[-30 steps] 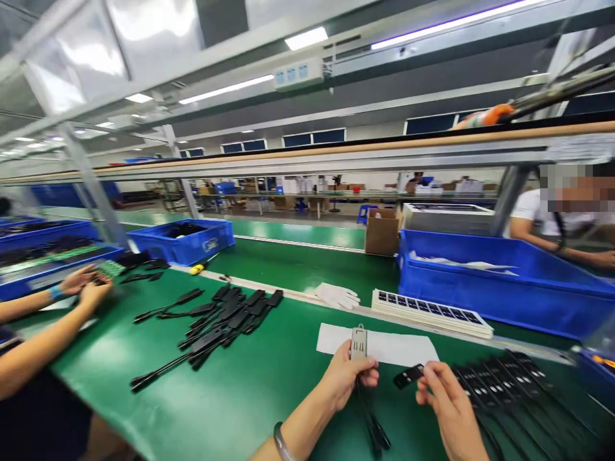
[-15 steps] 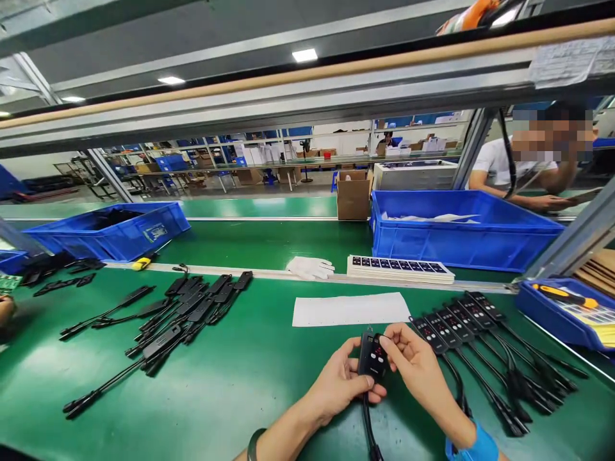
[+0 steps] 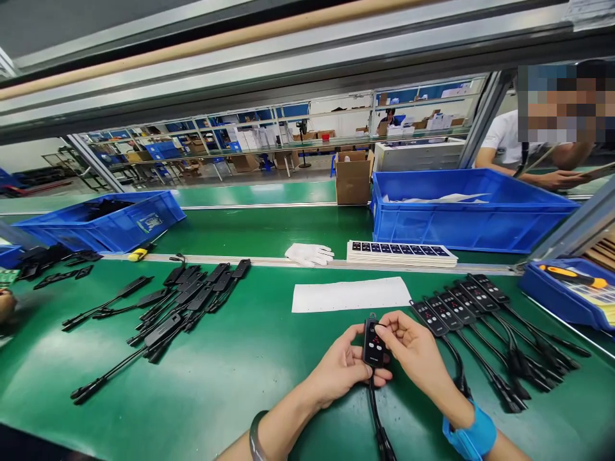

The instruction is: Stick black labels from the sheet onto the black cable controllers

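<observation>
My left hand (image 3: 343, 365) is closed around a black handheld controller (image 3: 373, 349), its thumb low on the front and its fingers behind. A dark face label (image 3: 374, 337) with red marks and two white buttons covers its front. My right hand (image 3: 408, 346) pinches at the label's upper right edge, the thumb pressed onto it; the part under the thumb is hidden. From the controller's lower end a black cable (image 3: 377, 410) hangs toward me. Just right of my hands lies a row of similar labelled controllers (image 3: 451, 310) with cables.
Plain black controllers (image 3: 192, 288) lie in a pile at left. A white backing strip (image 3: 350, 295), a white glove (image 3: 309, 254) and label sheets (image 3: 402, 254) lie ahead. Blue bins (image 3: 461, 218) stand behind; a smaller blue tray (image 3: 567, 301) holds a yellow cutter (image 3: 574, 276).
The face label, offset to the right before with the display digits showing beside it, now sits squarely over the controller's front. My view has tilted down slightly.
</observation>
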`<state>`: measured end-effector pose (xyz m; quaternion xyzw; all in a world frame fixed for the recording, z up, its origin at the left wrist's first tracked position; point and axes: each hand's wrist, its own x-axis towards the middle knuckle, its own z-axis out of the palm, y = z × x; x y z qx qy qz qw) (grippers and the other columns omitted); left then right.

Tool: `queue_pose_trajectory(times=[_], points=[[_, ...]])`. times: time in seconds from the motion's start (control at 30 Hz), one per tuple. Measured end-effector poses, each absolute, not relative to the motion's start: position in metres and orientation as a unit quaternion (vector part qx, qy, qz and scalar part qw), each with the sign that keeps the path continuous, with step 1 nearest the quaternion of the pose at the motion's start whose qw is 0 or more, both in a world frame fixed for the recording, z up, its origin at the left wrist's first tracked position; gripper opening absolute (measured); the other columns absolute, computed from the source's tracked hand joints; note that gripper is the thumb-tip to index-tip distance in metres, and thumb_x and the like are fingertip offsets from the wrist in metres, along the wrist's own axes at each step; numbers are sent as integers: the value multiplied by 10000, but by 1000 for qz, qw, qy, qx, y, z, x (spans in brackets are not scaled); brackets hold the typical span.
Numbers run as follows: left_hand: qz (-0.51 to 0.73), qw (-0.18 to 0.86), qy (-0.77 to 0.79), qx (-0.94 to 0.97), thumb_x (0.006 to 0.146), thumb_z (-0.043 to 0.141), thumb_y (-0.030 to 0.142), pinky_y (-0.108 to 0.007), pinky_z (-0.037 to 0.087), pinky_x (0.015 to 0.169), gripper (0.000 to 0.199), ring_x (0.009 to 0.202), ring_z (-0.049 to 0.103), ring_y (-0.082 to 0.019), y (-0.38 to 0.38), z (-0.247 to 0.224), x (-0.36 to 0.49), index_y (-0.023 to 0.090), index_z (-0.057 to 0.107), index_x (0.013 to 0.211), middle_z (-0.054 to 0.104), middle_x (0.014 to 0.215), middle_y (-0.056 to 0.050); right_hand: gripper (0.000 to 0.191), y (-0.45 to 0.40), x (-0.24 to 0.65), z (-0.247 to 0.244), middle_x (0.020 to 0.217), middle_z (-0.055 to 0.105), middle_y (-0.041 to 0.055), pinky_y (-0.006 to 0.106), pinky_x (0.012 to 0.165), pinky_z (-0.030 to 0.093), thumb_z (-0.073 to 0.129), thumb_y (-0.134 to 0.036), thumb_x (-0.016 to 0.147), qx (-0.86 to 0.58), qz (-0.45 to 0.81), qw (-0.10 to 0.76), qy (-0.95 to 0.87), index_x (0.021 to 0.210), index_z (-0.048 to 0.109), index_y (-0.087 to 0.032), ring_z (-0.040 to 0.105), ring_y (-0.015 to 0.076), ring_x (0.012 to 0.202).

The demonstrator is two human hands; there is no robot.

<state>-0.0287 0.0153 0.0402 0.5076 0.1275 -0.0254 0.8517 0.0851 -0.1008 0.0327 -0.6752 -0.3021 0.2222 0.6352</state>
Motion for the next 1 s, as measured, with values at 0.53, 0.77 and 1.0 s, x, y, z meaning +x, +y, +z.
queue_pose_trajectory(times=[0.53,0.77,1.0], points=[[-22,837,118,535,712,726,261,-310,521,749,588,800,691,-193,13,36,-29,175,409,1201,687,835,-71,204,-100,83,39,593,525,-32,226,465,432,628,-390,762,-703,194,624,-280,755,578,-193,511,122,520],[-15,831,101,547,726,716,274,-302,521,740,524,806,686,-185,13,32,-29,181,420,1148,675,842,-56,233,-99,84,31,565,505,-63,228,465,428,647,-375,757,-709,183,625,-271,876,546,-201,510,120,499],[-18,844,105,526,688,727,227,-318,534,717,513,782,698,-203,16,34,-29,192,398,1080,692,931,-102,334,-102,95,28,491,479,-83,240,444,370,682,-440,723,-773,153,552,-274,911,534,-207,474,129,453]])
